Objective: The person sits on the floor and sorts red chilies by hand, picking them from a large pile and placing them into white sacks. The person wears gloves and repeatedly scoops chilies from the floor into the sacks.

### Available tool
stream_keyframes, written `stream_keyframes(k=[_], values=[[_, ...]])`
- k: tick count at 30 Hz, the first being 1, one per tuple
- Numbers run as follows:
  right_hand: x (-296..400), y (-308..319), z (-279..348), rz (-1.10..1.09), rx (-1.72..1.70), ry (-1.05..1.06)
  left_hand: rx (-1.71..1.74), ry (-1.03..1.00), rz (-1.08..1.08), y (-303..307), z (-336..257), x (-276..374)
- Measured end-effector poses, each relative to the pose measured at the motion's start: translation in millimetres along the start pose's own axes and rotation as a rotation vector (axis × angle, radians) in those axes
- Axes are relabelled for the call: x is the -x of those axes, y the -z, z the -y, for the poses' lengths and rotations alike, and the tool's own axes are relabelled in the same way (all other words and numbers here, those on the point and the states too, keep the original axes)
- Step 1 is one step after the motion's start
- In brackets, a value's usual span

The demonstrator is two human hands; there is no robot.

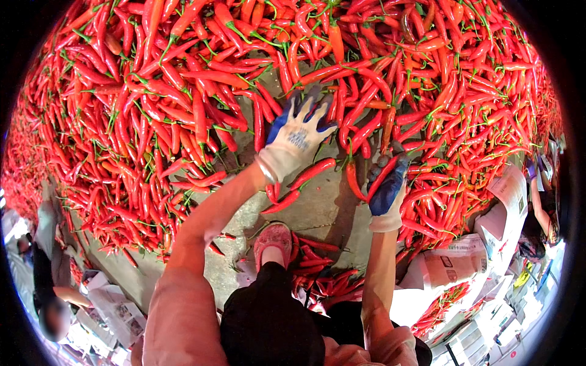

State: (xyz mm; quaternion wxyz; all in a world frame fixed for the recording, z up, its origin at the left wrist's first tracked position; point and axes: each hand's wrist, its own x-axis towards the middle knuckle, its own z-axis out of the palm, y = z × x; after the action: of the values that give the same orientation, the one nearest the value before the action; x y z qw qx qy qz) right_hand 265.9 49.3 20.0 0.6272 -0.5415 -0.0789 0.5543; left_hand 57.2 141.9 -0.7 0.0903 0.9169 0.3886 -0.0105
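My left hand (300, 130), in a white knit glove with blue-coated fingers, is back up with its fingers spread over red chili peppers at the near edge of a large heap (183, 114). Its fingertips touch the peppers; I see none gripped. My right hand (388, 190) wears a similar glove and is turned palm up. Across its blue palm lies a red chili (382, 178), held by the curled fingers. Another chili (352, 178) hangs or lies just left of that hand. Between my hands, loose chilies (313, 173) rest on the concrete floor (316, 206).
My pink shoe (273, 242) stands on the floor, with more chilies (316, 263) beside it. Printed newspaper (453, 261) lines a container of chilies (442, 306) at lower right. Other people are at the left edge (43, 270) and right edge (542, 201).
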Motion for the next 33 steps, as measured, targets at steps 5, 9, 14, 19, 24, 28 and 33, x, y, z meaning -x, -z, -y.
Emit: stream_keyframes(k=[5,9,14,19,24,28,33], values=[[-2.4,0.6,-2.3,-0.016,0.008,-0.032,-0.082,-0.258,-0.048,-8.7,18.5,-21.5],[-8.1,-11.8,0.2,-0.012,0.002,0.013,-0.187,-0.465,-0.087,-9.5,32.9,-21.2],[3.9,-31.8,-1.0,-0.068,0.095,0.007,-0.091,-0.431,0.062,-6.7,34.7,-26.6],[35.2,-25.8,-44.2,0.02,0.679,0.045,0.322,0.024,-0.183,44.6,46.3,4.8],[40.5,-86.9,-67.5,0.416,1.371,0.288,1.486,0.452,-0.725,52.6,47.1,56.4],[18.0,-107.5,-83.4,0.548,1.713,0.405,1.708,0.68,-0.774,51.3,36.5,89.4],[5.8,-106.2,-80.0,0.654,1.893,0.32,1.535,0.8,-0.71,19.0,20.9,109.7]])
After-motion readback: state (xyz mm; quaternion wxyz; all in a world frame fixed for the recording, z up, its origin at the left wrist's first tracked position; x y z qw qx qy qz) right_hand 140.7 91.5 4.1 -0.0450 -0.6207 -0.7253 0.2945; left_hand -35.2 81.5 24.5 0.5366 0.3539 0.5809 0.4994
